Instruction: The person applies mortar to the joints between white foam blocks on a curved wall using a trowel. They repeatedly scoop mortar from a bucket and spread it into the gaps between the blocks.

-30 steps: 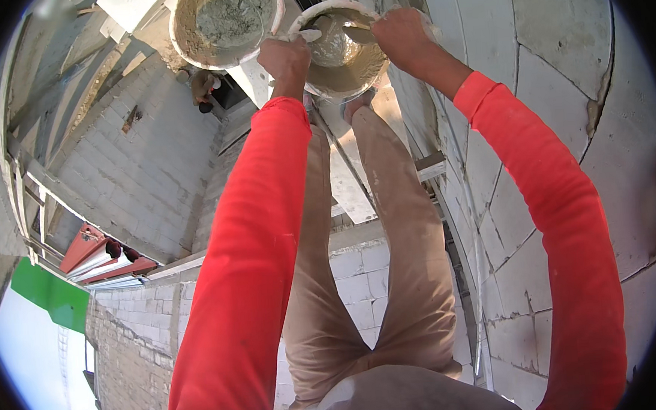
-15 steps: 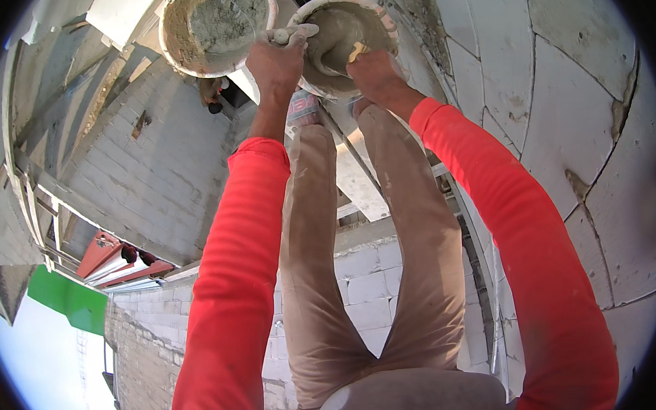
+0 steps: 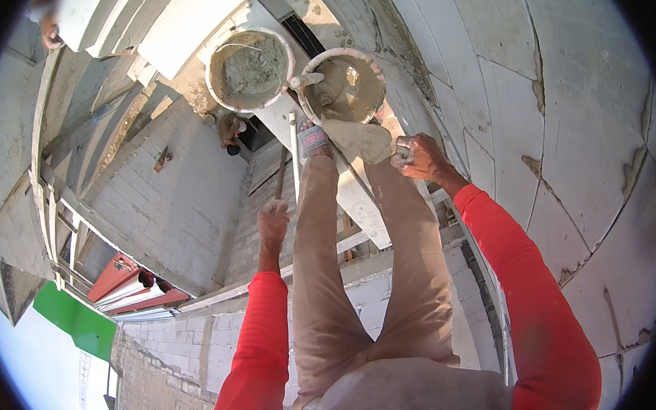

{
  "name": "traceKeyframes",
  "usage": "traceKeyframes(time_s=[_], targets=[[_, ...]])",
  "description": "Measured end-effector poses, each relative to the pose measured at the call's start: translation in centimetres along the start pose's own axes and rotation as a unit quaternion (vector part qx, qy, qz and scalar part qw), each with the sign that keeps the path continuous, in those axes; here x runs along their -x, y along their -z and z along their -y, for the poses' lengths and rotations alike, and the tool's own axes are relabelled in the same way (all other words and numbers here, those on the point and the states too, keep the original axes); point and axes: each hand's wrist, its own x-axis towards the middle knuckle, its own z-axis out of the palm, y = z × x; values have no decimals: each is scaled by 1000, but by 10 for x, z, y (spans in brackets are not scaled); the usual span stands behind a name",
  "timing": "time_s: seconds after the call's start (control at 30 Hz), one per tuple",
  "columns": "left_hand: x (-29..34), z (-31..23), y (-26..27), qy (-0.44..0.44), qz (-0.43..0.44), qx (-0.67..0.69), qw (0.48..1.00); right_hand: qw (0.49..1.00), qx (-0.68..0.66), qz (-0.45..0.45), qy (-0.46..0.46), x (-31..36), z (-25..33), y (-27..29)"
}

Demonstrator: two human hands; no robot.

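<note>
My right hand [image 3: 420, 156] grips the handle of a trowel [image 3: 360, 138] whose blade carries wet grey mortar, held just below a bucket [image 3: 342, 86] of mortar. A tool handle sticks out of that bucket. My left hand [image 3: 273, 222] hangs free beside my left leg, fingers loosely curled, holding nothing. Both arms wear red sleeves. My legs in tan trousers stand on a narrow plank [image 3: 357, 196] high above the ground.
A second bucket [image 3: 250, 68] filled with grey mortar stands left of the first. A white block wall [image 3: 563, 115] with mortar joints rises at my right. Far below lie block walls, red sheets [image 3: 134, 288] and a green panel [image 3: 76, 322]. A person [image 3: 229, 128] stands below.
Both hands have left the bucket rim. My right hand drew back with the loaded trowel, and my left hand dropped down beside my leg.
</note>
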Motion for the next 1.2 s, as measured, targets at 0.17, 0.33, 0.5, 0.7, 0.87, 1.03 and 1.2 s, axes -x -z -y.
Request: traceKeyframes(time_s=[0.17, 0.33, 0.5, 0.7, 0.87, 1.03, 1.2], targets=[[86, 44, 57, 57, 50, -37, 996, 960, -96, -249, 83, 165, 94, 87], [136, -6, 80, -24, 81, 61, 995, 901, -223, -372, 33, 283, 163, 182], [157, -96, 94, -113, 153, 201, 961, 842, -358, -403, 10, 368, 213, 298], [184, -179, 108, -152, 65, 77, 983, 817, -479, -320, 22, 388, 242, 422], [209, -177, 129, -158, 42, 135, 977, 811, -476, -339, 17, 406, 264, 451], [227, -113, 150, -111, 31, 147, 983, 831, -373, -413, 0, 400, 272, 436], [242, -47, 172, 13, 17, 93, 995, 833, -320, -451, 16, 358, 272, 442]])
